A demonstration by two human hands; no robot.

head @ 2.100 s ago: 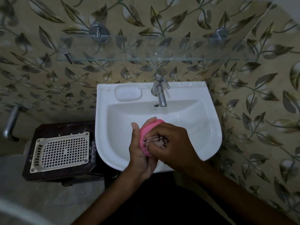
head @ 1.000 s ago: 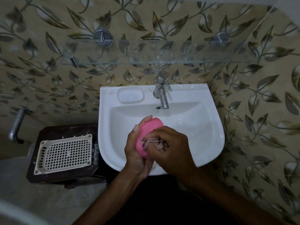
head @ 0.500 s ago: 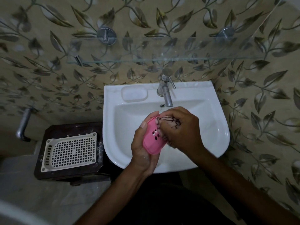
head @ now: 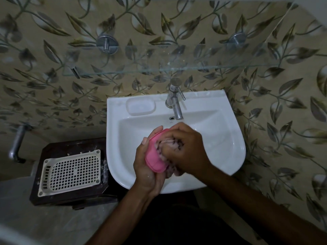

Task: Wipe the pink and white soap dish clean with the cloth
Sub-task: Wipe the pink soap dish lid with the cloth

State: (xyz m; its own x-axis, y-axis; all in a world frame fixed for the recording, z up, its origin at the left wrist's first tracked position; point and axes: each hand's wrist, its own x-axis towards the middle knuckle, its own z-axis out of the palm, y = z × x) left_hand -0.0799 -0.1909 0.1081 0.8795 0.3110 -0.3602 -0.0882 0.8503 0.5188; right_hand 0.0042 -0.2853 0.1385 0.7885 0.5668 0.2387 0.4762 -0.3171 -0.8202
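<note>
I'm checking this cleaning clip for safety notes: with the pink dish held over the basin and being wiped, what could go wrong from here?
1. The left hand holds the pink plastic soap dish in the air over the white ceramic basin; the hand looks wet, so the dish could slip and drop.
2. The right hand bunches the pale patterned cloth tightly, so parts of the dish may go unwiped.
3. The white perforated tray sits near the edge of the dark stand, within reach of the left arm; a nudge might shift it.
</note>
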